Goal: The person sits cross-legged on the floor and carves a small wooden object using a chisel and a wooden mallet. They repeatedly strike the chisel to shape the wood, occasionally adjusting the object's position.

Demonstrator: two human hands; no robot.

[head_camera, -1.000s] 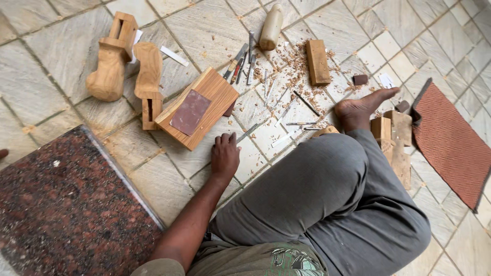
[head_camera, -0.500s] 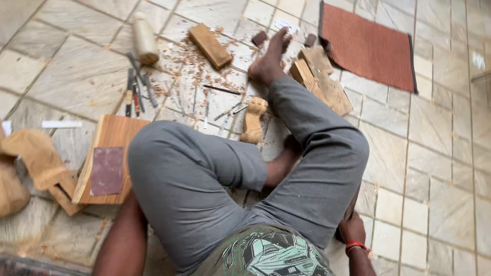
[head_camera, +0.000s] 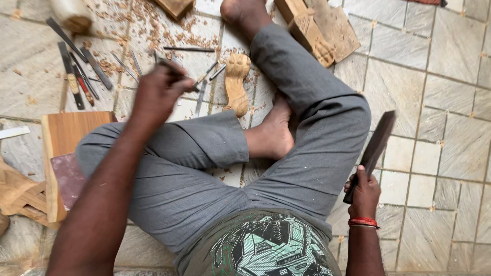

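Fingers (head_camera: 171, 76) around chisel (head_camera: 179, 71)

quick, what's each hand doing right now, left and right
Left hand: closed around a thin metal chisel above the tools on the floor.
Right hand: closed on a dark flat wooden mallet, raised.

I see 2 things in hand. My left hand (head_camera: 159, 92) is closed round a thin dark metal chisel (head_camera: 176, 76), its shaft lying nearly level above the shavings, tip pointing toward the small pale carved wooden piece (head_camera: 236, 84) on the floor. My right hand (head_camera: 364, 193) grips a long, flat, dark wooden bat (head_camera: 376, 148), tilted up and away to the right.
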